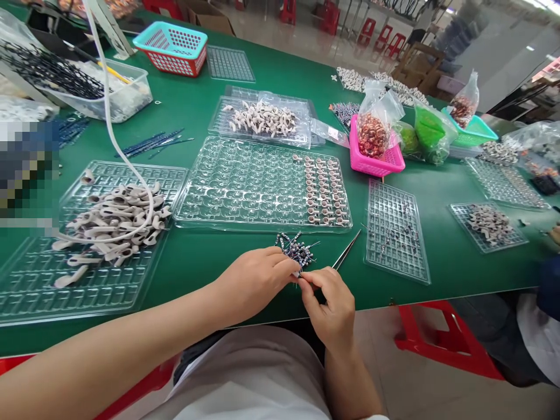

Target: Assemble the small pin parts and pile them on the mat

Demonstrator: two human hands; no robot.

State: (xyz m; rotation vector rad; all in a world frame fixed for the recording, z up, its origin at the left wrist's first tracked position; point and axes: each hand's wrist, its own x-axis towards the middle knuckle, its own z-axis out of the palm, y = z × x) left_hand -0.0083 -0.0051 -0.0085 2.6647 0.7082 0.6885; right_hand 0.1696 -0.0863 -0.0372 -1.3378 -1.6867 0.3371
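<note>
My left hand (258, 283) and my right hand (333, 303) meet at the table's front edge, fingertips pinched together. Between them is a tiny part, mostly covered by the fingers; only a pale bit and thin dark ends show. Just beyond the fingertips lies a pile of small dark parts with thin leads (300, 252). To the right of this pile, a pair of metal tweezers (347, 249) rests on the green table. Behind the hands, a clear compartment tray (245, 189) has beige earbud shells (322, 189) standing in its right-hand columns.
Loose grey-beige earbud shells (120, 224) heap on a clear tray at left, under a white cable (111, 131). More shells (262, 118) lie behind. A pink basket (376, 166) holds bagged copper-coloured parts. At right is a tray of small dark parts (396, 233). Another person (538, 332) sits far right.
</note>
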